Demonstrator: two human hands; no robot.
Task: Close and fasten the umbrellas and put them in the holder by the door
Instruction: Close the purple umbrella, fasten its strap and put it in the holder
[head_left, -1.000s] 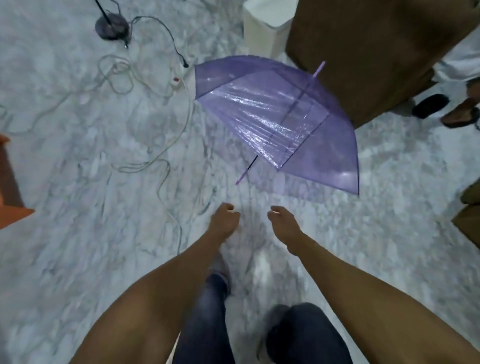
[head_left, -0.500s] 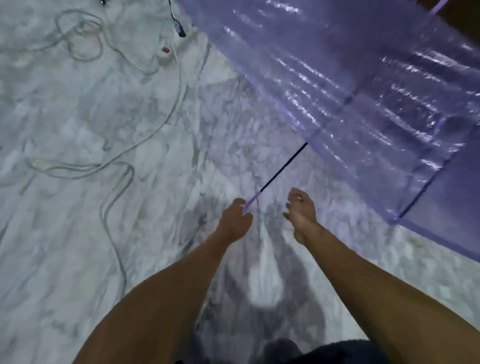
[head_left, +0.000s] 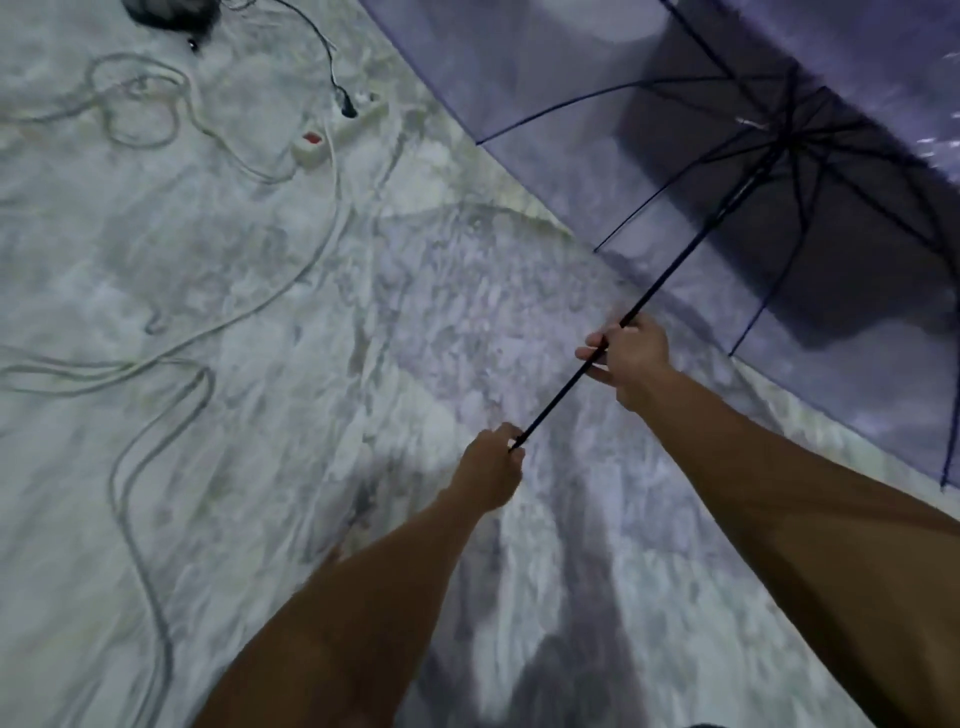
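One purple umbrella (head_left: 727, 130), open, above marble floor (head_left: 260, 364); shaft (head_left: 675, 265) diagonal, canopy upper right. Left hand (head_left: 491, 467) clenched around shaft's lower end; right hand (head_left: 628, 358) gripping mid-shaft. One power strip (head_left: 332, 135) upper left.

Umbrella (head_left: 597, 104): translucent purple canopy, fully open, dark ribs spread from hub at upper right. Inside of canopy faces camera, floor visible through it. Thin black shaft (head_left: 670, 270) runs diagonally from hub down-left. Left hand (head_left: 491, 467) grips lower end of shaft, handle hidden in fist. Right hand (head_left: 626, 356) grips shaft higher up, between left hand and hub. Umbrella held tilted above floor. Not fastened.
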